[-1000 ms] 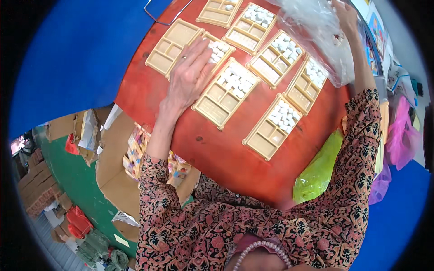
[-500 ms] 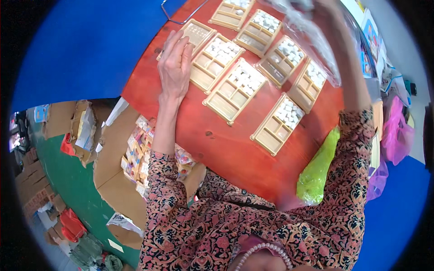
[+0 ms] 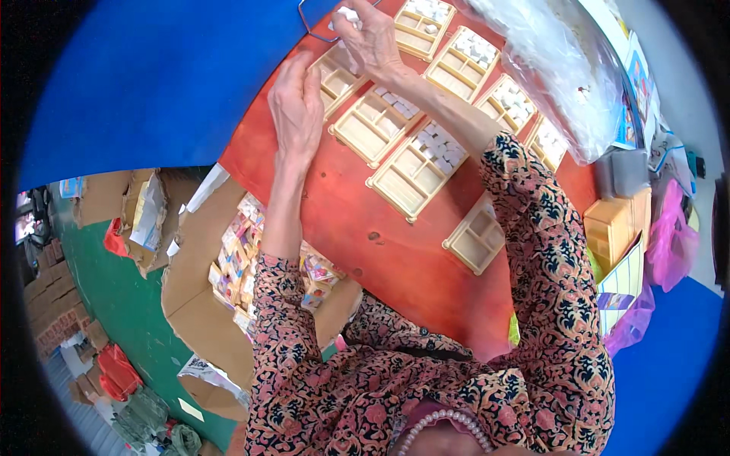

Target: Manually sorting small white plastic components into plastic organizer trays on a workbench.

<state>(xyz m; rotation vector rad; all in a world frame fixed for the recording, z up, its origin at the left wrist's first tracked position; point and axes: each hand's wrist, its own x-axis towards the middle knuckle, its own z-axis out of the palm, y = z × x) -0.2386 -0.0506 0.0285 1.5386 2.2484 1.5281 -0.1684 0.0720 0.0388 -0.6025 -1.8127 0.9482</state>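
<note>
My right hand is closed around a few small white blocks, over the far left of the red table. Beneath it lies a pale wooden compartment tray, partly hidden by both hands. My left hand is at that tray's left side with its fingers stretched out; I cannot tell whether they touch the rim. Alongside is another divided tray with white blocks in its far compartment. A third tray holds a similar group of blocks.
More trays, such as one at the far side, hold white blocks; my right sleeve partly covers the nearest tray. A clear plastic bag lies at the right. An open cardboard box with colourful wooden pieces stands at lower left.
My right hand has swung left from the plastic bag to the far left tray, now with white blocks in it. My left hand stays beside that tray. The view has shifted slightly.
</note>
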